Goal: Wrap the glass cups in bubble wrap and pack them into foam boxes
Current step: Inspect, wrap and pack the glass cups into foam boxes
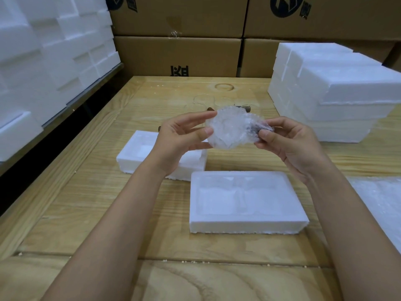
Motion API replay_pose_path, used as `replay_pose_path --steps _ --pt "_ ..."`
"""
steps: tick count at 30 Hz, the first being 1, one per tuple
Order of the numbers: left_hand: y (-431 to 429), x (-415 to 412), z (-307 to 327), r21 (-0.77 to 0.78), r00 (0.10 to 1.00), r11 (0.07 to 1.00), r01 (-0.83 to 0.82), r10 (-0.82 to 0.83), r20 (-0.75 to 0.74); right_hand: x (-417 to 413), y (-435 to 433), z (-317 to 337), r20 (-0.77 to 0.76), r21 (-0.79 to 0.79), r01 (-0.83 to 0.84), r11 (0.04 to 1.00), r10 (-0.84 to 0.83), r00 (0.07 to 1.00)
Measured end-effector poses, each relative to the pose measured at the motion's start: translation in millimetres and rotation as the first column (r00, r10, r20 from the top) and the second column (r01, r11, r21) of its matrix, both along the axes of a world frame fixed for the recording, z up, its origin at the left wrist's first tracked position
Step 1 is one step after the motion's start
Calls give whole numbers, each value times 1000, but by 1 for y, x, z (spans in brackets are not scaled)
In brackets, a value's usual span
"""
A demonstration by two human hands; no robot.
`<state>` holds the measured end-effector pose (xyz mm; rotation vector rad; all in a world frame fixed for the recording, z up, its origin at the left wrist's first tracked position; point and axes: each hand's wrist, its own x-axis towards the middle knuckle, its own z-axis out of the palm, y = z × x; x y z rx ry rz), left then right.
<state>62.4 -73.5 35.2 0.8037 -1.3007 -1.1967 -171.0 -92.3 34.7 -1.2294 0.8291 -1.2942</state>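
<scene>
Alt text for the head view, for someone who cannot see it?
The left hand and right hand pinch a bubble-wrap bundle above a wooden table. Below lie a near foam box and a far foam box; stacked foam boxes stand at right, cardboard cartons behind.

The cardboard boxes (178, 55) bear cropped dark logos (284, 7) and upside-down characters (179, 71), none readable.

Two foam trays (247, 203) on table (86, 203), foam stack (338, 94) right, cartons (178, 55) behind
</scene>
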Motion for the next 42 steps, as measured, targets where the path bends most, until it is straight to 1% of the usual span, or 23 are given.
replay_pose_path --steps 3,6,9,11,14,16,19,22,24,28,32,38,42 --pt "4 0 6 -11 994 998 -58 59 88 -2 2 3 -70 -20 -33 999 31 997" --pt "9 3 18 -25 977 997 -71 75 201 -7 5 8 -129 -2 -108 994 107 986" --pt "15 9 32 4 947 1000 -28 26 320 -10 10 12 -178 59 -188 980 195 965" --pt "19 13 39 33 930 999 27 -37 365 -13 13 15 -215 110 -261 959 279 936" --pt "27 18 42 86 912 992 94 -120 391 -18 17 18 -301 172 -372 912 408 862" --pt "32 21 39 126 904 984 124 -165 394 -20 19 19 -361 209 -417 885 466 808" --pt "38 25 32 188 896 971 145 -209 392 -19 21 19 -410 281 -481 830 557 722" --pt "42 27 22 220 893 966 137 -216 394 -18 22 17 -455 326 -505 799 601 657" --pt "44 28 17 219 893 967 128 -208 398 -16 22 16 -463 346 -510 787 616 637" --pt "44 25 12 175 905 980 97 -160 393 -15 21 15 -465 349 -500 793 609 642" --pt "45 22 9 114 909 991 66 -107 402 -15 20 14 -494 306 -447 841 541 680" --pt "40 19 3 75 927 997 -5 -24 375 -13 19 12 -490 271 -359 893 449 748" --pt "36 18 0 -7 900 998 -63 59 432 -11 17 12 -500 220 -294 930 366 785"
